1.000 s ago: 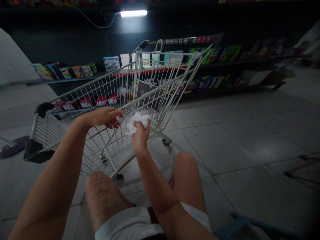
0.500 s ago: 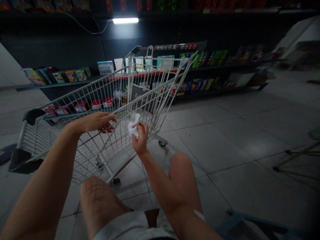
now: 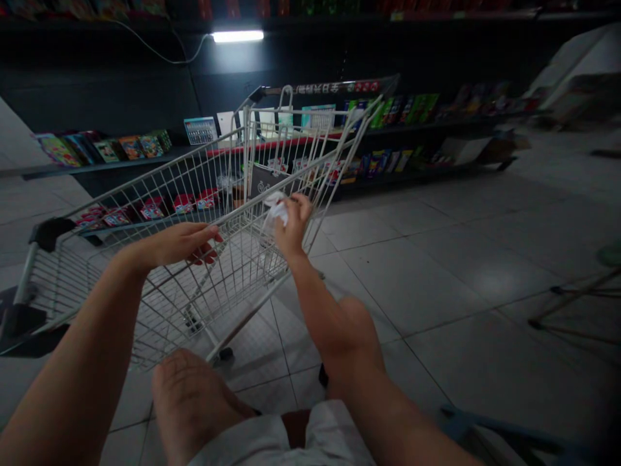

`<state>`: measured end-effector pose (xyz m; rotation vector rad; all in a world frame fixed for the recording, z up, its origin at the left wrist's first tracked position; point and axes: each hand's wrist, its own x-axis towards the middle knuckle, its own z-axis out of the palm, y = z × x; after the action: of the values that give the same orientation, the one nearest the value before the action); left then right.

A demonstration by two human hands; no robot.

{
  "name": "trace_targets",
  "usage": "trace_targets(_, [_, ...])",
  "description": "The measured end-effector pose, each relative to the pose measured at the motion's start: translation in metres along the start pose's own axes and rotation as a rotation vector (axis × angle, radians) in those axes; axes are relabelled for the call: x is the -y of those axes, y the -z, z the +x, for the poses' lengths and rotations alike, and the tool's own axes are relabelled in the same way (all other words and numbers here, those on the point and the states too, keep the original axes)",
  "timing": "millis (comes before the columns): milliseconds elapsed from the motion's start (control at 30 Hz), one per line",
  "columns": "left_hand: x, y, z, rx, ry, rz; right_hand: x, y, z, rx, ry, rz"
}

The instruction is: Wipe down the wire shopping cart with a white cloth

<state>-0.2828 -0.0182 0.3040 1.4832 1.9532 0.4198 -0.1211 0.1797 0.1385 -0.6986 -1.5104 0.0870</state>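
A wire shopping cart (image 3: 228, 272) stands at an angle in front of my knees. My left hand (image 3: 191, 244) rests over its near top rail, the fingers curled loosely round the bar. In my right hand (image 3: 294, 223) is a crumpled white cloth or tissue (image 3: 276, 208), pinched between thumb and fingers. That hand is farther along the same side, by the rail near the handle end. The cloth appears to touch the wires there, but the contact is partly hidden by my fingers. A dark panel (image 3: 259, 181) with white markings hangs in the cart's child-seat area.
Behind the cart run shelves (image 3: 111, 167) with boxed goods and packets, lit by a tube light (image 3: 237, 36). Tripod-like legs (image 3: 548, 317) stand on the tiled floor at right. A blue frame (image 3: 485, 427) lies low at bottom right.
My right hand has moved up and to the right along the cart's side with the white cloth. My left hand keeps its place on the rail. The view has shifted slightly.
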Motion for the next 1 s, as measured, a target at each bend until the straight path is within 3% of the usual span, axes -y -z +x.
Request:
trace_targets(67, [0.000,0.000,0.000,0.002,-0.009,0.017,-0.014,-0.007,0.028,-0.198,-0.207,-0.041])
trace_targets(133, [0.002,0.000,0.001,0.010,-0.025,0.024,-0.011,-0.015,0.037,-0.273,-0.258,-0.035])
trace_targets(200, [0.006,0.001,0.003,0.016,-0.035,0.025,0.001,-0.016,0.028,-0.187,-0.141,0.002])
trace_targets(267, [0.010,0.002,0.005,0.016,-0.041,0.027,0.007,-0.010,0.016,-0.013,0.064,0.031])
trace_targets(367, [0.012,0.004,0.005,0.019,-0.046,0.032,-0.016,0.003,0.020,0.132,0.228,0.029])
trace_targets(433, [0.011,0.004,0.006,0.018,-0.047,0.034,-0.044,0.005,0.041,0.070,0.141,-0.016])
trace_targets(500, [0.010,0.003,0.007,0.014,-0.052,0.043,-0.064,-0.001,0.063,-0.078,-0.067,-0.054])
trace_targets(600, [0.008,0.003,0.010,0.002,-0.069,0.068,-0.058,-0.015,0.074,-0.289,-0.354,-0.059])
trace_targets(667, [0.008,0.002,0.011,-0.003,-0.078,0.079,-0.037,-0.018,0.064,-0.267,-0.307,-0.056])
trace_targets(733, [0.008,0.002,0.010,0.002,-0.076,0.081,-0.021,-0.013,0.054,-0.095,-0.091,-0.051])
trace_targets(800, [0.006,0.001,0.008,0.006,-0.063,0.076,-0.025,-0.001,0.054,0.062,0.050,-0.047])
trace_targets(867, [0.004,0.001,0.006,0.003,-0.050,0.076,-0.047,0.008,0.069,0.049,-0.019,-0.052])
trace_targets(933, [0.002,0.001,0.005,-0.004,-0.048,0.082,-0.069,0.011,0.088,-0.070,-0.202,-0.060])
trace_targets(1000, [0.002,0.001,0.006,0.001,-0.054,0.090,-0.071,0.008,0.097,-0.144,-0.304,-0.064])
